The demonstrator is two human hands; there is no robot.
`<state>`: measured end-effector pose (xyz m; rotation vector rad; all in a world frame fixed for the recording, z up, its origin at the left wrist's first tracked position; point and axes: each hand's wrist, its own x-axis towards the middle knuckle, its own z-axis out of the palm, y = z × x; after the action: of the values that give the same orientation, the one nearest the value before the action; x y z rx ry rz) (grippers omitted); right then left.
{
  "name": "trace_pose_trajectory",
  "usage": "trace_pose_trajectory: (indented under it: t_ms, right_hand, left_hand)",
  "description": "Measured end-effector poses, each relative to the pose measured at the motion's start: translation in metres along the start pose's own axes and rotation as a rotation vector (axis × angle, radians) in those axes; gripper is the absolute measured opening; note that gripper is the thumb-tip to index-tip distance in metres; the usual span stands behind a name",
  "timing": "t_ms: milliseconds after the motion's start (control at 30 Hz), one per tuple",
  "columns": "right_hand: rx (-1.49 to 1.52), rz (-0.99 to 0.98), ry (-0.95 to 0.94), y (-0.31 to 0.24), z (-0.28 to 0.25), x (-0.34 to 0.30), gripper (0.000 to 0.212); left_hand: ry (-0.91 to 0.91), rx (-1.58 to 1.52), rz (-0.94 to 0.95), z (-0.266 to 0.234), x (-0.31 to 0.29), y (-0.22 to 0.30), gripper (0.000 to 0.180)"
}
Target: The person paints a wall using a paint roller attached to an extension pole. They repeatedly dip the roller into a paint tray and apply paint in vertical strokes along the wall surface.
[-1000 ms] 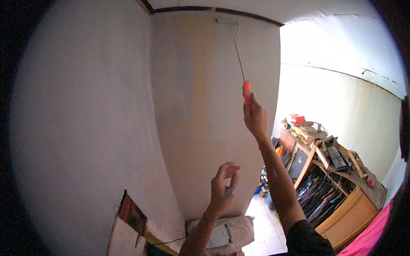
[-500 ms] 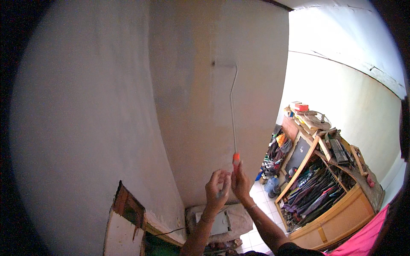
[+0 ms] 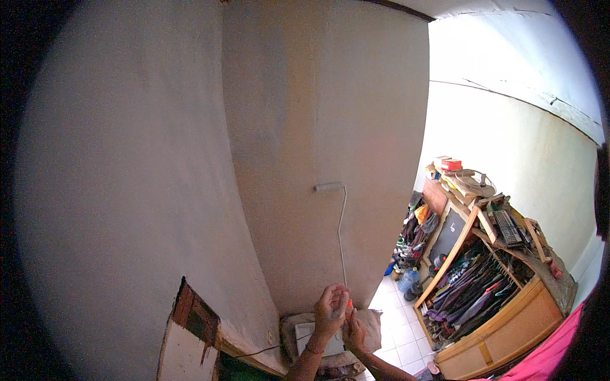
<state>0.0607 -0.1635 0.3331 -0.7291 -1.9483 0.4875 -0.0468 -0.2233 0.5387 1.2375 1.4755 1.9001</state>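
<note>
A paint roller point(image 3: 328, 187) on a long thin metal rod rests against the grey wall point(image 3: 318, 114), its sleeve about halfway up. The rod runs down to an orange handle point(image 3: 349, 307). My right hand point(image 3: 353, 333) grips that handle from below. My left hand point(image 3: 331, 310) is closed around the handle just above and beside the right one. Both forearms rise from the lower edge.
A wooden rack point(image 3: 489, 286) packed with clothes and odds and ends stands at the right on a white tiled floor point(image 3: 394, 317). A water bottle point(image 3: 410, 278) sits by it. Sacks point(image 3: 305, 333) lie at the wall's foot. A broken wooden board point(image 3: 190, 330) leans lower left.
The roller has come down the wall from near the ceiling to mid height. My right arm dropped, and my left hand joined it on the handle.
</note>
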Motion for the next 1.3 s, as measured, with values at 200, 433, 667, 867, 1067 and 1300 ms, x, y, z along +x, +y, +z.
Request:
trace_pose_trajectory:
  t_ms: [200,433,667,867,1067,1300]
  right_hand:
    - [0.080,-0.079,0.060,-0.048,-0.003,0.118,0.071]
    - [0.031,-0.135,0.313,-0.131,-0.016,0.295,0.066]
    - [-0.018,-0.328,0.439,-0.168,-0.069,0.419,0.064]
    - [-0.095,-0.271,0.314,-0.106,-0.040,0.299,0.063]
    - [-0.017,-0.021,0.122,-0.017,0.007,0.157,0.072]
    - [-0.033,-0.047,0.162,-0.073,-0.016,0.190,0.072]
  left_hand:
    - [0.043,0.043,0.097,-0.015,-0.003,0.021,0.031]
    - [0.067,0.038,0.095,-0.028,-0.007,0.032,0.028]
    - [0.059,-0.004,0.122,-0.026,-0.008,0.048,0.027]
    - [0.051,-0.033,0.133,-0.021,-0.006,0.041,0.027]
    - [0.019,-0.047,0.140,-0.014,-0.002,0.041,0.028]
    - [0.011,-0.054,0.153,-0.011,-0.002,0.036,0.028]
